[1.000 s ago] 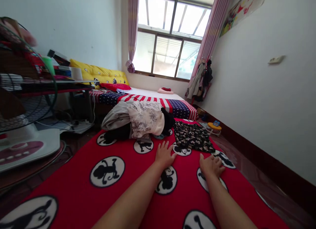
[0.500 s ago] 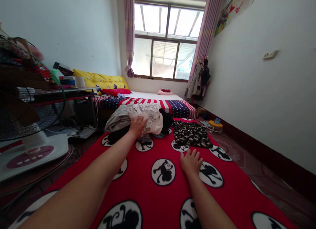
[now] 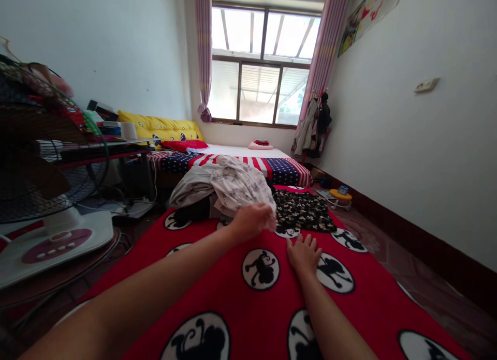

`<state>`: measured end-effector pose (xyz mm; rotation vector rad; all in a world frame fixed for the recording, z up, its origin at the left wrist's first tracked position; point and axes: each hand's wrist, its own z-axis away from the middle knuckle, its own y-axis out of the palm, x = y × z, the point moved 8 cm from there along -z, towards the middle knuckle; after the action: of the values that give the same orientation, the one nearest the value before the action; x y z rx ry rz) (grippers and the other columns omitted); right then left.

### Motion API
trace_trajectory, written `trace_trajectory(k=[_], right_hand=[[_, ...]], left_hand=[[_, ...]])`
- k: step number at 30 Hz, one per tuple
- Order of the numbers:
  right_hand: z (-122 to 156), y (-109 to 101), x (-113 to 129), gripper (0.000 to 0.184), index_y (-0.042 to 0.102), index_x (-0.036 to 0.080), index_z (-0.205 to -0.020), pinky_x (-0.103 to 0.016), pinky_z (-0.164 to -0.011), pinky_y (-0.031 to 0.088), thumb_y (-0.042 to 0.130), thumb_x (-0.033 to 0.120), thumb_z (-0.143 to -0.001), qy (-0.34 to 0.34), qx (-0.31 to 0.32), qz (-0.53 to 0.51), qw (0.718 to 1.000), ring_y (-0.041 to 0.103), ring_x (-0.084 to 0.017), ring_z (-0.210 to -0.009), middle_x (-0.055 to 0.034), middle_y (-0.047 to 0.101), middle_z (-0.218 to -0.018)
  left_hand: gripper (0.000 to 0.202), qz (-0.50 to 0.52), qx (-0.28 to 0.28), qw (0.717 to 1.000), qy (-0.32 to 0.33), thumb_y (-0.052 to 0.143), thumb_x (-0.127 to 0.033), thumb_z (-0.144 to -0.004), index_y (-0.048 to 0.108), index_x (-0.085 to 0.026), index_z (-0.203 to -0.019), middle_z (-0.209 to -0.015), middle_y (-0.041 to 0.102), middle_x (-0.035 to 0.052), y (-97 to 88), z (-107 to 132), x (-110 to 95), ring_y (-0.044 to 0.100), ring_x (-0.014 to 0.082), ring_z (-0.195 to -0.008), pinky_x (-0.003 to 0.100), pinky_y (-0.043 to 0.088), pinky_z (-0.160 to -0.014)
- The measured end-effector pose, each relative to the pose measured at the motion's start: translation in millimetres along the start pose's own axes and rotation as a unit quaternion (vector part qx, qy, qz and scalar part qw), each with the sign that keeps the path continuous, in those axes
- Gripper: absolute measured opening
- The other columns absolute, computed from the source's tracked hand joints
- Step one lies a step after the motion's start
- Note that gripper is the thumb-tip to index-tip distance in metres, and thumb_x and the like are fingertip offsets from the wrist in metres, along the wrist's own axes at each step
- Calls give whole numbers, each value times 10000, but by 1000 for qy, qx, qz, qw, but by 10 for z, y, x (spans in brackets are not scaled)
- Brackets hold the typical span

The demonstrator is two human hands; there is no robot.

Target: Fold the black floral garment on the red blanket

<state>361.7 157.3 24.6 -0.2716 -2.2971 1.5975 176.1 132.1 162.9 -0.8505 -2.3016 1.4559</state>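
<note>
My left hand point(image 3: 251, 220) is closed on the edge of a white garment with a floral print point(image 3: 238, 186); its exact kind I cannot tell. The garment stretches from the pile toward the right, slightly blurred. Beside it in the pile lie a light grey garment point(image 3: 193, 186) and a black one point(image 3: 194, 211). My right hand point(image 3: 305, 254) rests flat with fingers spread on the red blanket point(image 3: 267, 318) with monkey pictures in white circles. Just beyond it, a black floral garment point(image 3: 305, 211) lies spread out flat.
A bed with a flag-patterned cover point(image 3: 280, 171) stands under the window. On the left are a fan point(image 3: 50, 143) and a cluttered desk point(image 3: 128, 141). A small yellow stool point(image 3: 340, 195) is on the floor at right. Clothes point(image 3: 313, 124) hang in the far corner.
My left hand has moved right and closed on the white floral garment, pulling part of it off the pile toward the black floral garment. My right hand stays on the blanket.
</note>
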Motion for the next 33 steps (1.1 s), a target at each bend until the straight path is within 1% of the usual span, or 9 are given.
trace_trajectory(k=[3,4,6,8,11,15,21,27,33], right_hand=[[-20,4,-93,456,549,118,-1312,-523,-1043,291,359,237,-915,-14,4,-68,998,357,-349,-1346,-197,436,-1446],[-33,7,-137,454,572,137,-1285,-492,-1042,314,335,177,-900,-17,6,-95,995,392,-324,-1330,-178,468,-1428],[-63,16,-226,452,623,156,-1206,-415,-1002,383,303,139,-888,-21,10,-130,991,508,-288,-1233,-165,576,-1317],[-87,31,-293,411,663,149,-1107,-363,-910,448,314,177,-893,-21,14,-157,987,614,-283,-1068,-175,671,-1137],[-100,40,-334,369,663,128,-1053,-351,-806,478,360,229,-866,-12,11,-246,969,653,-298,-932,-183,698,-1011],[-82,-21,-325,471,536,110,-1241,-342,-827,477,337,310,-863,-4,-15,-334,943,633,-287,-1010,-172,664,-1136],[-35,-163,-295,535,519,99,-1218,-306,-877,480,213,386,-887,15,-23,-412,911,592,-246,-1122,-196,613,-1232],[75,-178,-255,555,472,113,-1281,-292,-926,461,324,429,-849,13,9,-479,878,539,-231,-1199,-156,570,-1320],[271,-238,-768,547,602,118,-1079,-357,-828,484,363,545,-833,147,-162,-583,782,600,-264,-1036,-158,643,-1128]], left_hand=[[135,99,131,978,129,560,-226,-822,671,-225,-900,-895,687,43,305,439,-697,639,202,-839,262,465,-715],[111,140,181,961,155,587,-246,-822,686,-229,-872,-850,693,31,418,609,-841,645,191,-812,248,467,-703],[146,215,204,942,159,636,-342,-826,709,-241,-900,-880,706,25,541,856,-923,655,181,-818,239,480,-724],[258,264,146,946,115,645,-408,-825,704,-253,-1023,-1053,695,43,570,969,-759,648,195,-947,258,486,-836],[406,276,37,960,-12,624,-358,-831,623,-263,-1226,-1316,581,68,604,1063,-250,546,221,-1194,323,406,-1038],[540,228,35,967,-105,623,-382,-813,534,-292,-1338,-1439,483,70,812,1219,192,443,253,-1316,410,328,-1116],[437,193,17,976,-103,638,-359,-800,619,-285,-1231,-1380,531,71,899,1313,197,462,267,-1284,416,332,-1103],[300,203,-5,974,-100,653,-315,-798,665,-258,-1091,-1236,583,61,835,1287,153,523,244,-1145,377,397,-1019],[156,148,22,982,-115,541,-180,-857,685,-211,-909,-981,640,62,845,1219,128,538,230,-984,346,433,-865]])
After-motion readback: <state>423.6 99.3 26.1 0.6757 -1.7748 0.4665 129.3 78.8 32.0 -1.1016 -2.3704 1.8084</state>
